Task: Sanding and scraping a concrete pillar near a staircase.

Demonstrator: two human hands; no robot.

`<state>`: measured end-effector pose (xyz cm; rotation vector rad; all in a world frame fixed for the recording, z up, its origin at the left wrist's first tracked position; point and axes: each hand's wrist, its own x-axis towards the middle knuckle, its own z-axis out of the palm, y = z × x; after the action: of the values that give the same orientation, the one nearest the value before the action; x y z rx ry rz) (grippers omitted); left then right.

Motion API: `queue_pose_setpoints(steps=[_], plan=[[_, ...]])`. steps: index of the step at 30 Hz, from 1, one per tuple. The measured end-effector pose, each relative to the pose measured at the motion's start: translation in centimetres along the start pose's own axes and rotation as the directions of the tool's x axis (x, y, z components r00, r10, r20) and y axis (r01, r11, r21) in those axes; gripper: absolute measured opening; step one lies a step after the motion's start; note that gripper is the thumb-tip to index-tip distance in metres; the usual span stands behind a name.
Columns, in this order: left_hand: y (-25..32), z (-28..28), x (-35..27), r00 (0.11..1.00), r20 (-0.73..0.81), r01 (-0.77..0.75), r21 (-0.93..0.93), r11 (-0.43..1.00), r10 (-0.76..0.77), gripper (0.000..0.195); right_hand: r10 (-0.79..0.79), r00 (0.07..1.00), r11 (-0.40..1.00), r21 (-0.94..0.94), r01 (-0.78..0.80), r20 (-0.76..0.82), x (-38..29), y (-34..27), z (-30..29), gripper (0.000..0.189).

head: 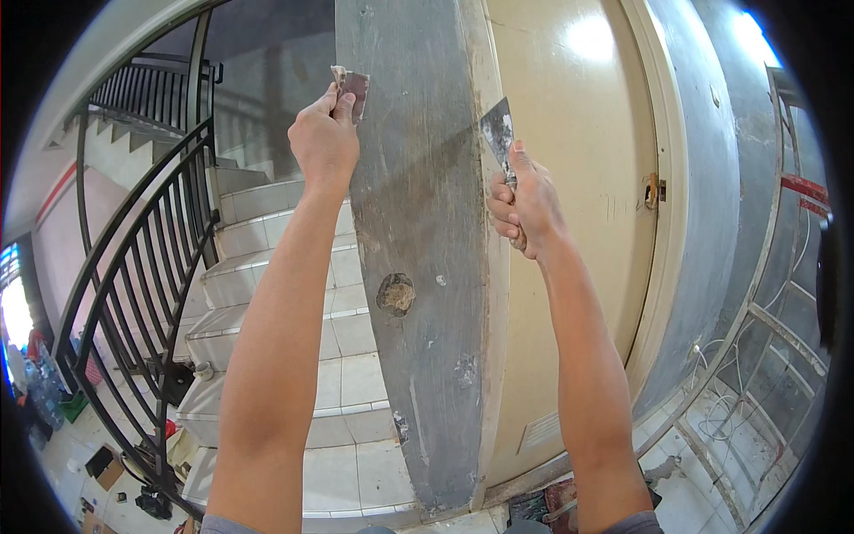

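Note:
A folded piece of worn sandpaper or similar thin sheet [355, 93] is pinched between the thumb and fingers of my left hand [327, 140], at the left edge of a grey plastered wall column [427, 220]. My right hand [527, 200] grips the handle of a putty knife [499, 130], its blade pointing up beside the column's right edge, in front of a cream door [574, 267]. Dark smudges and pale residue mark the blade. Lower on the column is a round hole [395, 295] with rough brown filling, with several pale patches around it.
White tiled stairs [353, 334] rise at left behind a black metal railing [133, 267]. A metal scaffold frame [760, 287] stands at right, with a white cable [720, 414] near the floor. Tools and boxes [107, 467] lie at lower left.

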<state>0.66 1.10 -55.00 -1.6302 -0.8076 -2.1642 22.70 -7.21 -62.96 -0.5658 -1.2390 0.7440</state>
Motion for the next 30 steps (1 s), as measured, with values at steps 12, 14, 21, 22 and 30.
queue_pose_setpoints(steps=[12, 14, 21, 22, 30], plan=[[-0.5, 0.3, 0.1, 0.998, -0.062, -0.034, -0.016, 0.999, 0.033, 0.032, -0.021, 1.0, 0.999, -0.041, 0.02, -0.011, 0.4, -0.7, 0.5, 0.041], [-0.5, 0.6, 0.0, 0.997, -0.066, -0.047, 0.003, 0.999, 0.047, 0.033, -0.037, 0.999, 0.997, -0.065, 0.035, -0.022, 0.5, -1.2, 0.7, 0.042], [-0.4, 0.0, 0.5, 0.999, -0.025, -0.021, 0.037, 0.999, 0.022, 0.032, 0.07, 0.997, 0.891, -0.447, -0.082, -0.042, -1.9, -2.5, -0.1, 0.043], [-0.6, 0.0, 0.6, 1.0, -0.023, -0.01, 0.036, 0.999, 0.011, 0.033, 0.077, 0.996, 0.889, -0.449, -0.088, -0.042, -2.6, -1.8, -0.6, 0.043], [-0.2, 0.2, 0.2, 1.0, -0.026, 0.006, 0.037, 0.999, -0.005, 0.032, 0.203, 0.976, 0.927, -0.306, -0.216, -0.074, -6.0, 1.7, -2.8, 0.052]])
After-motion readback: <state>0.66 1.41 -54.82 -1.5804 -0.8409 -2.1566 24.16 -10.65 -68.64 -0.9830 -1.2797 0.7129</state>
